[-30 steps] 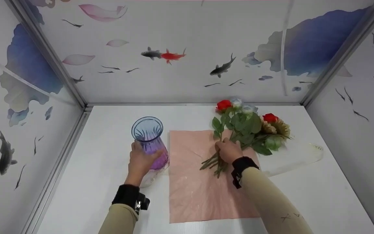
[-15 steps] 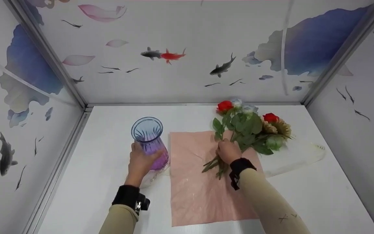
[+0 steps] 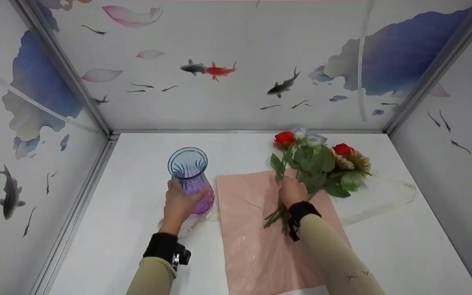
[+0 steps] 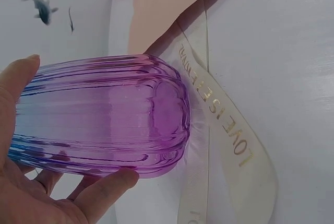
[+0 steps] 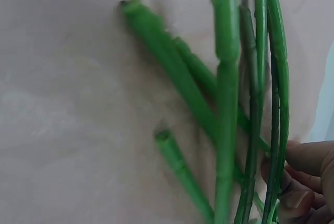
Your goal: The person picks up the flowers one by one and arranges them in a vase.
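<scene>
In the head view my left hand (image 3: 182, 204) grips the side of a ribbed glass vase (image 3: 191, 184), blue at the rim and purple toward the base. Fingers and thumb wrap that vase (image 4: 99, 114) in the left wrist view. My right hand (image 3: 293, 192) holds a bunch of flowers (image 3: 312, 159) by the stems. Red, pale blue, tan and green blooms point away and to the right. Cut green stem ends (image 5: 227, 78) fan out past the fingers in the right wrist view. Beneath the bunch lies a sheet of pink wrapping paper (image 3: 252, 246).
A cream ribbon (image 4: 235, 140) with gold lettering lies on the white table (image 3: 109, 229) by the vase's base. Another pale translucent ribbon (image 3: 383, 209) curves on the table at the right. Printed panels (image 3: 228, 102) wall in the back and both sides.
My right hand and the stems have shifted slightly right and toward me. The pink paper has slid toward me and turned a little. My left hand keeps its grip on the vase.
</scene>
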The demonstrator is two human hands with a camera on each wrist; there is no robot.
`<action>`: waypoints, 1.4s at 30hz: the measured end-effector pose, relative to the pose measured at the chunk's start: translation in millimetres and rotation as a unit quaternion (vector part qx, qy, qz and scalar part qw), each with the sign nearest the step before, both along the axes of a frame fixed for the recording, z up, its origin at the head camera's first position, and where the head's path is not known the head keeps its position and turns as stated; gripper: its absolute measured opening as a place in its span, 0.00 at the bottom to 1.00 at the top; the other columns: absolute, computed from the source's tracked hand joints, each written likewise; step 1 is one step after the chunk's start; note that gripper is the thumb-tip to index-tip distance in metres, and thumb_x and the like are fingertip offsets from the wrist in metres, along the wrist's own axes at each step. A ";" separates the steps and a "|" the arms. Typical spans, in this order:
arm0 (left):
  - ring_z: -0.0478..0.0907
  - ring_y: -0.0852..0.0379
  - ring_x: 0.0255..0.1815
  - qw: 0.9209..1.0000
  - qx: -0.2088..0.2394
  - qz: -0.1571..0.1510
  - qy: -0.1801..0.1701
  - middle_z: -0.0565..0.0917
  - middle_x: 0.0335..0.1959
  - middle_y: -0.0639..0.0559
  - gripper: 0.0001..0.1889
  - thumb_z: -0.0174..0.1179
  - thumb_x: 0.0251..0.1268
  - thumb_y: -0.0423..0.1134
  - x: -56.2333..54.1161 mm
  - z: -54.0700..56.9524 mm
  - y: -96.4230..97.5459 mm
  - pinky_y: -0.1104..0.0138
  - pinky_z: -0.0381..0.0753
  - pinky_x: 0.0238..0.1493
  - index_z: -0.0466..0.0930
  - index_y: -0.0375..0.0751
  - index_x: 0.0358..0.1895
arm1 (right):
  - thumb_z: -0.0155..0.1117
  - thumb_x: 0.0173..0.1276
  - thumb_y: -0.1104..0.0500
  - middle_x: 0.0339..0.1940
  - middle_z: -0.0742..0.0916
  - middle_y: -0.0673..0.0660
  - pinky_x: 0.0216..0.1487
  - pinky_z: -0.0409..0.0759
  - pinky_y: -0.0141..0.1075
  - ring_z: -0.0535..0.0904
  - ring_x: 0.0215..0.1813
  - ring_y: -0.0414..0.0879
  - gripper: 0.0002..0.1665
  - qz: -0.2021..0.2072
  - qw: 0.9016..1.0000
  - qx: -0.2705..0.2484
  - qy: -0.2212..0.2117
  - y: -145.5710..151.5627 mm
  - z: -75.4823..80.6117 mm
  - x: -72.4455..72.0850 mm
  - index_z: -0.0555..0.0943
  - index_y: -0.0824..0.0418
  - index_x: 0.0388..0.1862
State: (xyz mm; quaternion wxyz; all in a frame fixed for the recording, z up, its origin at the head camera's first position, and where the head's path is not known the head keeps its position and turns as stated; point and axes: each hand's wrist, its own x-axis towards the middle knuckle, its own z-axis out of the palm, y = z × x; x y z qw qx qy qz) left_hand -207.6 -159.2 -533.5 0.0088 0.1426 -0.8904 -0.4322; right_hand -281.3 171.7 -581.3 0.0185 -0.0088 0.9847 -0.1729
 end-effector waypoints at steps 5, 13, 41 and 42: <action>0.65 0.29 0.73 1.000 0.003 0.000 0.001 0.63 0.72 0.31 0.59 0.73 0.56 0.58 0.0 0.5 0.1 0.35 0.71 0.65 0.44 0.33 0.80 | 0.54 0.75 0.66 0.33 0.86 0.67 0.37 0.82 0.52 0.84 0.33 0.61 0.10 -0.021 1.000 -0.008 0.006 -1.8 -2.9 0.4 0.81 0.71 0.41; 0.64 0.29 0.73 1.000 0.002 -0.001 0.004 0.62 0.73 0.31 0.60 0.73 0.56 0.59 0.3 -1.0 -0.8 0.35 0.70 0.66 0.43 0.33 0.80 | 0.53 0.77 0.65 0.29 0.85 0.65 0.35 0.81 0.50 0.81 0.30 0.57 0.13 -0.051 0.997 -0.052 -0.021 2.8 -2.7 -3.2 0.80 0.67 0.32; 0.62 0.29 0.74 1.000 -0.002 -0.006 0.004 0.59 0.74 0.30 0.61 0.72 0.57 0.60 1.9 -2.2 -0.7 0.35 0.69 0.67 0.41 0.31 0.80 | 0.51 0.80 0.64 0.43 0.87 0.65 0.38 0.81 0.41 0.86 0.36 0.54 0.19 -0.085 0.894 -0.435 -0.060 14.1 27.5 -13.3 0.72 0.66 0.66; 0.62 0.29 0.74 1.000 -0.003 -0.007 0.004 0.59 0.74 0.30 0.62 0.72 0.57 0.60 1.7 -1.6 -0.6 0.35 0.69 0.67 0.41 0.31 0.80 | 0.50 0.80 0.63 0.44 0.87 0.65 0.40 0.81 0.40 0.87 0.37 0.54 0.19 -0.081 0.890 -0.445 -0.054 15.8 30.0 -12.3 0.71 0.66 0.67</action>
